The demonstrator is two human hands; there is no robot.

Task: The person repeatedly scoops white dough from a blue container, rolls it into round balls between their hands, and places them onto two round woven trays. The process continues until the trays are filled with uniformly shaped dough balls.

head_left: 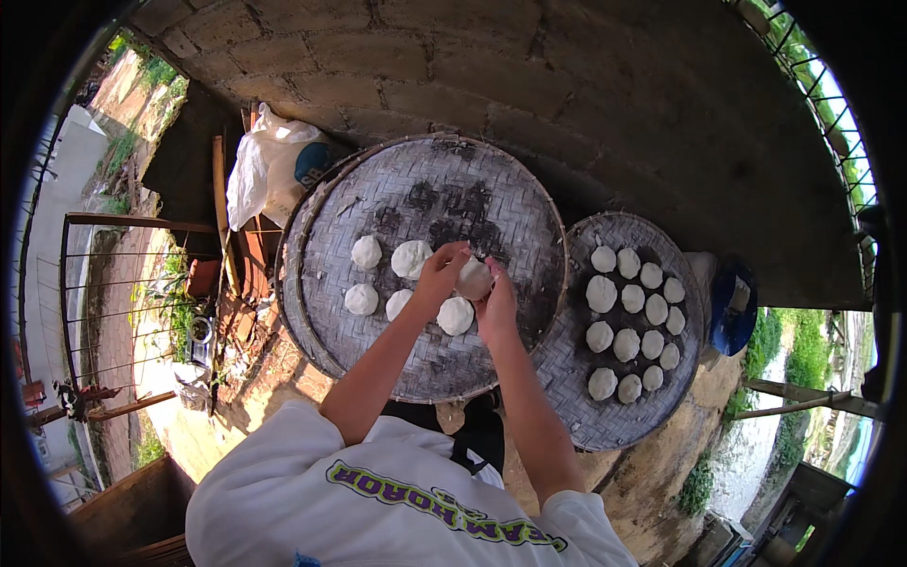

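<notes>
Between my two hands, above a large round woven bamboo tray [359,222], is a whitish dough ball [474,280]. My left hand [441,274] curls against its left side, and my right hand [498,304] cups it from the right. Several pale dough balls rest on the tray close by: one [366,252] at the far left, a larger one [411,259] beside my left hand, one [361,300] nearer me, and one [455,316] just below my hands. My left forearm partly covers another dough ball [398,303].
To the right, a smaller woven tray [605,425] carries several dough balls in rows. A blue tub [734,307] stands beyond it. White sacks [274,165] lean at the back left, below a block wall [425,57]. Metal bars [123,312] stand on the left.
</notes>
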